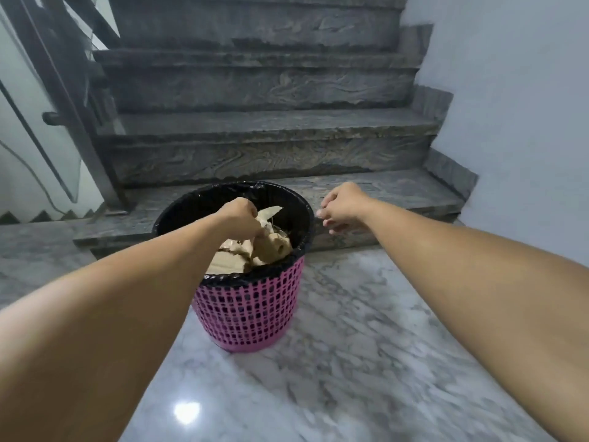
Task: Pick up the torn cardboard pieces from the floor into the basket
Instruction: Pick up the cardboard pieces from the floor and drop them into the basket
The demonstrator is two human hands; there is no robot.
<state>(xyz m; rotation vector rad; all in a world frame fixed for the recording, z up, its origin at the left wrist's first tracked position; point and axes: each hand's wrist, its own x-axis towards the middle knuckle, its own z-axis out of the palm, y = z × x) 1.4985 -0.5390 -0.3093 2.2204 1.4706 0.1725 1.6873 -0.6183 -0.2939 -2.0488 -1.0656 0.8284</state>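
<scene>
While torn cardboard pieces lie heaped inside pink mesh basket, left hand reaches over black liner, fingers curled down, pinching one pale cardboard strip above heap. Left forearm stretches straight from lower left. Right hand hovers just right of basket rim, holding nothing, fingers loosely curled, apart from rim. Basket stands on grey marble floor, close before lowest stair step.

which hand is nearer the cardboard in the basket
Left. The left hand is over the basket opening, gripping cardboard pieces in it. The right hand is outside the rim, off to the right, holding nothing.
</scene>
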